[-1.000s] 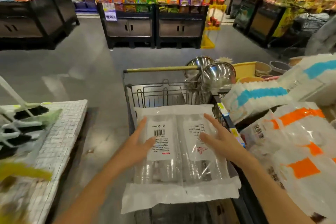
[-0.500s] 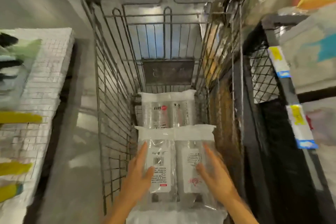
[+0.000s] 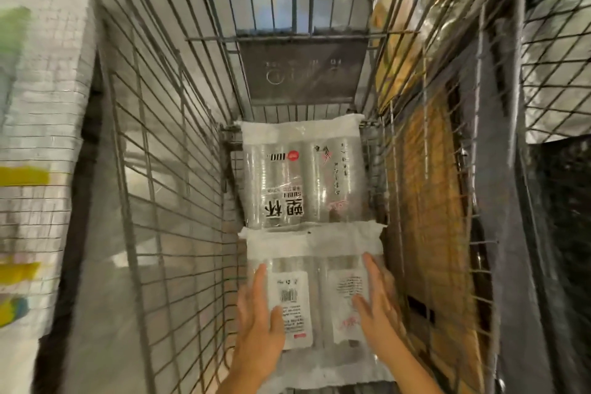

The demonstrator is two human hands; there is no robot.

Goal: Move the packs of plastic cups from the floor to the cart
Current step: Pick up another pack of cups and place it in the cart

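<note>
I look straight down into a wire cart point(image 3: 166, 144). A clear pack of plastic cups point(image 3: 303, 176) with black lettering lies flat on the cart's bottom at the far end. A second pack of cups point(image 3: 316, 291), with white labels and a barcode, sits just in front of it, their white sealed edges touching. My left hand point(image 3: 259, 320) presses the near pack's left side and my right hand point(image 3: 377, 304) its right side, fingers spread along the plastic. The pack's near end is partly hidden by my wrists.
A dark plate point(image 3: 303, 70) hangs on the cart's far wall. A white tiled-looking stack point(image 3: 38, 150) with green and yellow items stands left of the cart. Brown cardboard point(image 3: 431, 201) and a black wire shelf point(image 3: 556, 41) are close on the right.
The pack held in both hands has gone from above the cart's rim down to the cart's bottom, in front of the other pack. My view has tilted downward into the cart.
</note>
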